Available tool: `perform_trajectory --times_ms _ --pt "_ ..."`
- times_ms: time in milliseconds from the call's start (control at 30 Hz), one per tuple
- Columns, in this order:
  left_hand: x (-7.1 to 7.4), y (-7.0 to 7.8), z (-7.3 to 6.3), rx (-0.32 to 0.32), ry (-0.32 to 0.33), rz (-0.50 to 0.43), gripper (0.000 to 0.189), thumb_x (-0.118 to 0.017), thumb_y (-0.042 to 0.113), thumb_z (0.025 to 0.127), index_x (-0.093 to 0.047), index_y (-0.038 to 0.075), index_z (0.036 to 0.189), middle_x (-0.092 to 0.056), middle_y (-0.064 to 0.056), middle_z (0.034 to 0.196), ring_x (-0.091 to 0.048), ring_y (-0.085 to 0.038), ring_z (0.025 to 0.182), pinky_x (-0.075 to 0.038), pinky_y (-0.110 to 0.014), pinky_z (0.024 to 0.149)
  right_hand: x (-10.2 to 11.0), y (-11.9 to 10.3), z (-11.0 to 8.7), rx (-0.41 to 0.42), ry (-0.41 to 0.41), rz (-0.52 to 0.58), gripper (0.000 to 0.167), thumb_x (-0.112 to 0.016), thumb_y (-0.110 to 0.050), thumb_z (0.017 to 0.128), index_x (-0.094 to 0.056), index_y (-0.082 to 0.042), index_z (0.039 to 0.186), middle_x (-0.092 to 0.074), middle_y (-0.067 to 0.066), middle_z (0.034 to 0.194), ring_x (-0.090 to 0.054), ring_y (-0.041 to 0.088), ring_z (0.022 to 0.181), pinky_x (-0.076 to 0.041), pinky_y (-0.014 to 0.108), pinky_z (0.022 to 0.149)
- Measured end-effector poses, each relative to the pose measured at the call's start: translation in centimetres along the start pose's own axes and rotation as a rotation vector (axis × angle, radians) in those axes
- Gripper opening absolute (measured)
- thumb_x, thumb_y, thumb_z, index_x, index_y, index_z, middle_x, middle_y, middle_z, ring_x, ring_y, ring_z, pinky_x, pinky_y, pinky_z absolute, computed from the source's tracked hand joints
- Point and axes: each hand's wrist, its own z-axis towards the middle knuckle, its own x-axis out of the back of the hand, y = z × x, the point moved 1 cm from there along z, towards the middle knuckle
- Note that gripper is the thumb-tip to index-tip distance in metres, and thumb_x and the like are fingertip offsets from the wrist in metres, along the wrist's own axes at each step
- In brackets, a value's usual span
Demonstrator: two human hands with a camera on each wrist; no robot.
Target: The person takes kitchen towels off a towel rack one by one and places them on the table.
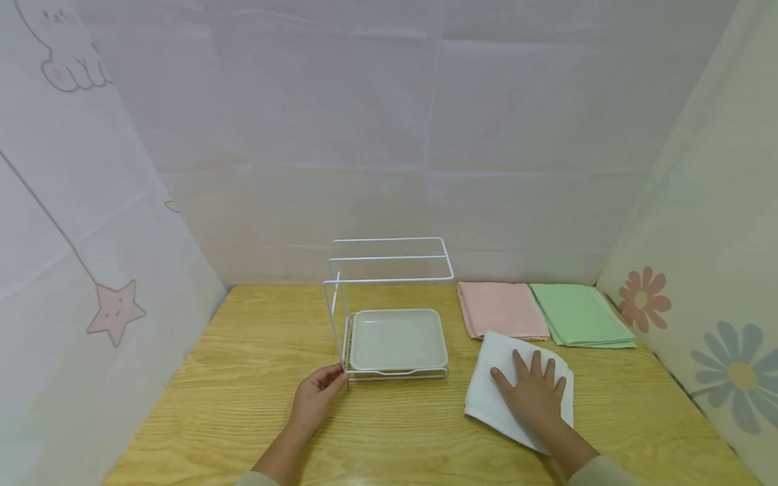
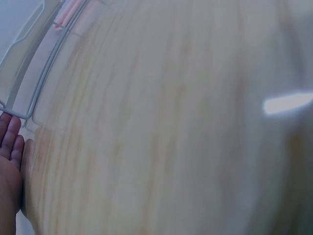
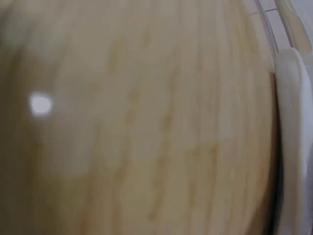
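Note:
A white wire rack (image 1: pixel 389 280) stands upright on the table with a shallow cream tray (image 1: pixel 398 339) inside its base. My left hand (image 1: pixel 315 398) pinches the rack's front left corner between thumb and fingers. In the left wrist view the fingers of the left hand (image 2: pixel 11 139) meet that wire corner, and the thumb is out of sight. To the right, my right hand (image 1: pixel 535 398) lies with fingers spread on a folded white towel (image 1: pixel 495 398). The right wrist view catches only an edge of the towel (image 3: pixel 291 122); the hand is not visible there.
Behind the white towel lie a folded pink towel (image 1: pixel 501 310) and a folded green towel (image 1: pixel 580 314), side by side. The wooden table (image 1: pixel 243 351) is walled in by patterned cloth (image 1: pixel 389 135) at the back and both sides.

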Motion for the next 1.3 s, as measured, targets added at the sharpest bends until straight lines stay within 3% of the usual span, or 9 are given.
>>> perform_trajectory --times_ms 267,667,1067,1300 --pt "0.0 0.0 0.1 0.002 -0.010 -0.005 0.033 -0.072 0.013 0.089 -0.066 -0.006 0.115 -0.069 -0.022 0.116 -0.063 0.003 0.089 -0.053 -0.012 0.079 -1.0 0.8 0.4 -0.001 -0.062 -0.009 0.105 -0.032 -0.084 0.086 -0.015 -0.008 0.157 0.006 0.034 0.158 0.014 0.058 0.142 0.015 0.077 0.106" --pt "0.0 0.4 -0.1 -0.014 -0.016 0.019 0.035 -0.071 0.015 0.090 -0.066 -0.007 0.116 -0.069 -0.021 0.118 -0.062 0.004 0.090 -0.052 -0.012 0.079 -0.6 3.2 1.7 0.220 -0.011 -0.090 0.091 -0.039 -0.075 0.090 -0.025 -0.013 0.155 -0.007 0.031 0.160 -0.001 0.058 0.143 0.004 0.077 0.109" --pt "0.0 0.0 0.0 -0.007 0.002 0.016 0.032 -0.072 0.012 0.089 -0.067 -0.006 0.115 -0.070 -0.021 0.115 -0.062 0.004 0.087 -0.052 -0.013 0.078 0.1 4.3 2.4 0.332 0.003 -0.110 0.083 -0.047 -0.068 0.092 -0.031 -0.015 0.154 -0.015 0.028 0.161 -0.008 0.055 0.145 -0.003 0.076 0.111" --pt "0.0 0.4 -0.4 -0.029 -0.004 0.017 0.033 -0.072 0.013 0.089 -0.066 -0.007 0.115 -0.070 -0.022 0.115 -0.062 0.004 0.088 -0.052 -0.012 0.078 0.1 4.5 2.6 0.338 0.003 -0.111 0.083 -0.048 -0.067 0.092 -0.031 -0.016 0.154 -0.014 0.027 0.161 -0.009 0.055 0.144 -0.002 0.075 0.111"
